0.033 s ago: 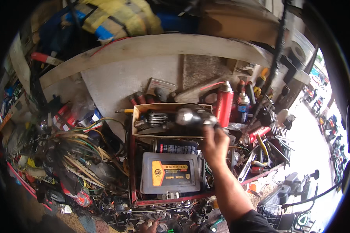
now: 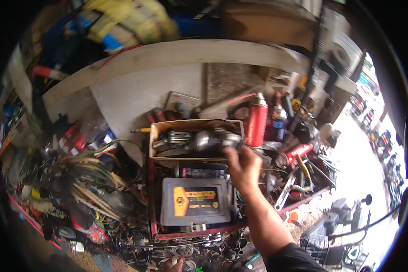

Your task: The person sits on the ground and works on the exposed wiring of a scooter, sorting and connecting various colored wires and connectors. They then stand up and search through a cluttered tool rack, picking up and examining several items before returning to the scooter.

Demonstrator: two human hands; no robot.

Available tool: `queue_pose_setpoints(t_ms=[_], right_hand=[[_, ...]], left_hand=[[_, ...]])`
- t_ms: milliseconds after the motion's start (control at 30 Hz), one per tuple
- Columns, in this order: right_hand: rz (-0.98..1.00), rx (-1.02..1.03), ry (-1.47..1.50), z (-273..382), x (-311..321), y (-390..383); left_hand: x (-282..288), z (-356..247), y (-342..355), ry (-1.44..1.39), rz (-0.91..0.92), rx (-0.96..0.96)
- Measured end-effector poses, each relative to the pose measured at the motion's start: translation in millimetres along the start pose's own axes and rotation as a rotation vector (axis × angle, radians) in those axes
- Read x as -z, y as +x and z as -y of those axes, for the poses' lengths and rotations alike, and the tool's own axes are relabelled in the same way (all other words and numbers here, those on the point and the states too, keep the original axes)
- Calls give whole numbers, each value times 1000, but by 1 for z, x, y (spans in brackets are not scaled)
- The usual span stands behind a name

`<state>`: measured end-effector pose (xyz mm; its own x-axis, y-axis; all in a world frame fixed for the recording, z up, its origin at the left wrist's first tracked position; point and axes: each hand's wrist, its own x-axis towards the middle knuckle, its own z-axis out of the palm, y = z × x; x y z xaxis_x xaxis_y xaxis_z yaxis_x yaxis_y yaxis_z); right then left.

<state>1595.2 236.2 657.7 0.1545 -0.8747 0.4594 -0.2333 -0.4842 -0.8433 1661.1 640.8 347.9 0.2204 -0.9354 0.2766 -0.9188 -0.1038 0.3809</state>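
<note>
My right hand (image 2: pixel 244 170) reaches in from the lower right and grips a black and silver tool (image 2: pixel 208 141) with a rounded, shiny end. Motion blur hides its exact kind. The tool is over or in a shallow wooden box (image 2: pixel 150 140), which also holds a bundle of metal pieces (image 2: pixel 179 137). Just below the box lie a dark can (image 2: pixel 201 171) on its side and a grey plastic case (image 2: pixel 170 204) with a yellow and black label. At the bottom edge my left hand (image 2: pixel 173 264) shows only in part, its fingers closed around something small and pale.
A red spray can (image 2: pixel 257 121) stands beside the box, with a blue bottle (image 2: pixel 279 124) to its right. Wrenches and pliers (image 2: pixel 299 181) crowd the right side. Cables and hoses (image 2: pixel 95 181) heap up at left. A pale curved board (image 2: pixel 177 52) spans the back.
The whole view has shifted slightly. My right hand and the tool have moved a little left and down relative to the wooden box. My left hand stays about where it was.
</note>
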Motion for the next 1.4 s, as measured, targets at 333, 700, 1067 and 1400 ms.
queue_pose_setpoints(t_ms=[333,700,1067,1400], right_hand=[[-164,380,-15,2,-11,21],[394,493,323,9,61,-116],[1114,18,70,-93,170,-301],[893,-64,245,-112,224,-294]], left_hand=[[-38,14,-51,109,79,244],[-33,-20,-60,149,87,175],[18,-163,27,-923,92,717],[22,-240,54,-792,101,397]])
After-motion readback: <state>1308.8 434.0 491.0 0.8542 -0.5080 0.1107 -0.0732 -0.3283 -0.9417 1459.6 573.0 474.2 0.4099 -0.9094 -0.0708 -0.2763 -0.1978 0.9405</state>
